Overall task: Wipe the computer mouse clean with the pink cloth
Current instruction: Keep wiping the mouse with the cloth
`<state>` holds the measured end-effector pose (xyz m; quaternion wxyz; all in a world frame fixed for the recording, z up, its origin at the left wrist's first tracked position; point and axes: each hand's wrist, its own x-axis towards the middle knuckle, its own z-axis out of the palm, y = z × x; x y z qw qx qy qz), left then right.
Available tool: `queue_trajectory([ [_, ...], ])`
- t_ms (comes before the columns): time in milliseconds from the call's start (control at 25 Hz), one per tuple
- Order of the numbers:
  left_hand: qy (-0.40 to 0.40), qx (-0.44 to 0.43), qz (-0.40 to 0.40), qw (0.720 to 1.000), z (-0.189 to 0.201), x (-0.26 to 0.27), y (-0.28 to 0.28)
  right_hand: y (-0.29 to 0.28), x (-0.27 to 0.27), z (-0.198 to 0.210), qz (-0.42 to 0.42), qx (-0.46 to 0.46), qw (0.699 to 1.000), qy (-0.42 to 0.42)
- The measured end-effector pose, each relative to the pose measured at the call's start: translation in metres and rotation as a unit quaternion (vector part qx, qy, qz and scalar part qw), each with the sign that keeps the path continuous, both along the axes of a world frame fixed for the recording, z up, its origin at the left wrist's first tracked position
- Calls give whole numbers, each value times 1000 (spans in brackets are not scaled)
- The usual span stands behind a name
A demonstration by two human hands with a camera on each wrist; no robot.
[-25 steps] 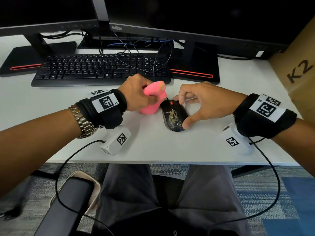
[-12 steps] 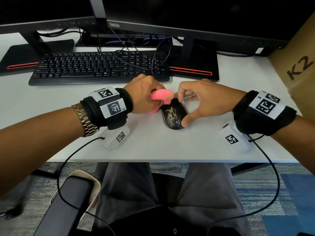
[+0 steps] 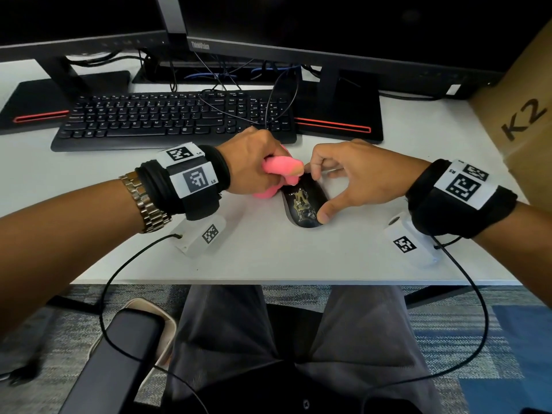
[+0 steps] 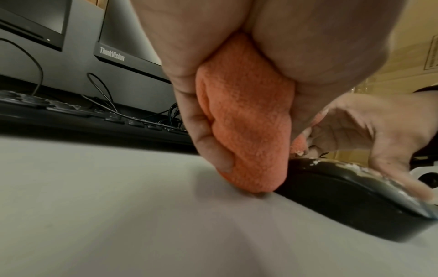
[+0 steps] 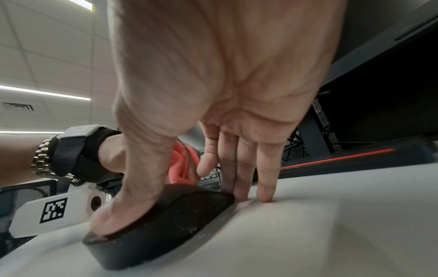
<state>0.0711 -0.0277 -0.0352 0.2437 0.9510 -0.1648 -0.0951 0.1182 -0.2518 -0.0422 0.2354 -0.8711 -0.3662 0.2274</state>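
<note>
A black computer mouse with gold-coloured marks on its top lies on the white desk. My left hand grips a bunched pink cloth and holds it against the mouse's front left. In the left wrist view the cloth touches the desk beside the mouse, which carries whitish specks. My right hand holds the mouse. Its thumb lies on the rear of the mouse, and its fingers stand along the far right side.
A black keyboard with cables across it lies just behind the hands. Two monitor stands stand further back. A cardboard box is at the right. The desk's front edge is close, with a chair armrest below.
My left hand has turned and brought the cloth's top from beside the mouse onto its front. My right hand has kept its hold on the mouse.
</note>
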Motion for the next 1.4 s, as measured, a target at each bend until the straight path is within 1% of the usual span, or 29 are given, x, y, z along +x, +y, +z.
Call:
queue_trajectory([
  [160,-13,-14,-1,1000,-3,-3,0,1,0,1,0,-6,1000,-6],
  [360,-7,-23,-14,1000,-5,-5,2,0,0,-1,-4,1,1000,4],
  [400,-12,-27,0,1000,-5,-5,4,1,0,-1,-5,1,1000,2],
  [560,-20,-61,108,992,-14,0,13,1,0,-2,-2,0,1000,-4],
  [680,-6,-59,125,990,-17,3,13,2,1,-1,-2,4,1000,0],
  [880,-7,-45,110,993,-18,5,5,1,1,-2,-2,3,1000,0],
  [1080,-19,-16,58,998,-18,3,5,0,2,-2,-6,-2,1000,-2],
  [1200,-30,-21,50,998,-16,2,4,1,2,-2,-4,-3,1000,0],
  [1400,-25,-27,39,999,-13,-4,2,2,2,-2,-10,-6,1000,1],
])
